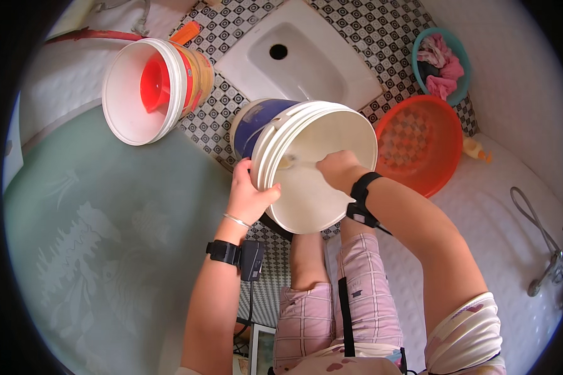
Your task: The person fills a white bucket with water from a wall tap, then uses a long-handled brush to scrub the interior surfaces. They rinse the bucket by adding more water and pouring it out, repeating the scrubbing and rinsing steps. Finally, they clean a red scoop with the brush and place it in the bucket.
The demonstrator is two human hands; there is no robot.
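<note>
A large white bucket (322, 200) with a blue outer wall is tilted in front of me, its mouth facing up and towards me. My left hand (250, 194) grips its left rim, thumb over the edge and fingers outside. Inside the mouth, my right hand (341, 169) is closed in a fist. What that fist holds, if anything, is too faint to name; a small yellowish patch (286, 162) shows deeper in the bucket, left of it. The wire handle lies against the bucket's outer side.
A squat toilet (231, 62) is set in the patterned tile floor ahead. At left, a second bucket (114, 103) holding a red scoop (154, 84) leans by a glass panel (125, 250). An orange basin (444, 153) and a teal basin (415, 59) with pink cloths sit right.
</note>
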